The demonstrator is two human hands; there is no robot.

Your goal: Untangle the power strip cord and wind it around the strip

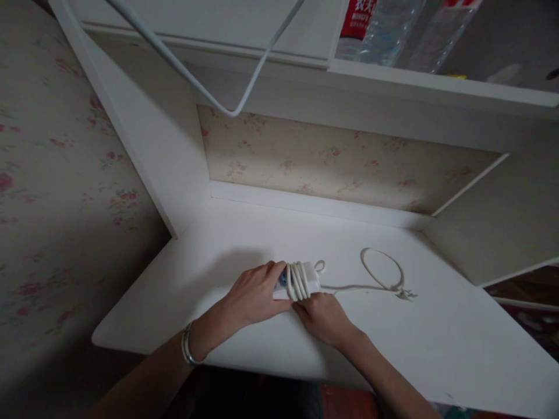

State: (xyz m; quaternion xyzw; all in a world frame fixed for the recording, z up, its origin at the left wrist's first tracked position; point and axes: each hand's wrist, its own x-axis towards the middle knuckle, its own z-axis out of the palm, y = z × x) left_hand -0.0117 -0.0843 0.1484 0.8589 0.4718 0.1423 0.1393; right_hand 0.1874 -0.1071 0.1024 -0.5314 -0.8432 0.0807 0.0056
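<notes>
A white power strip point(312, 276) is held just above the desktop, tilted slightly, with several turns of its own white cord point(298, 281) wrapped around its middle. My left hand point(257, 295) grips the strip's left end, thumb below and fingers over the top. Close to the strip's lower right edge, my right hand point(324, 317) is closed on the cord, its fingertips mostly hidden. From there the loose cord runs right across the desk into a loop, ending at a plug point(406, 294). A small loop of cord sticks out past the strip's right end.
The white desk point(236, 224) has a raised back edge and side panels. Overhead, a shelf point(437, 87) holds plastic bottles point(388, 32). A thick pale cable point(192, 78) hangs down in front of the cabinet. Floral wallpaper point(56, 192) covers the wall at left.
</notes>
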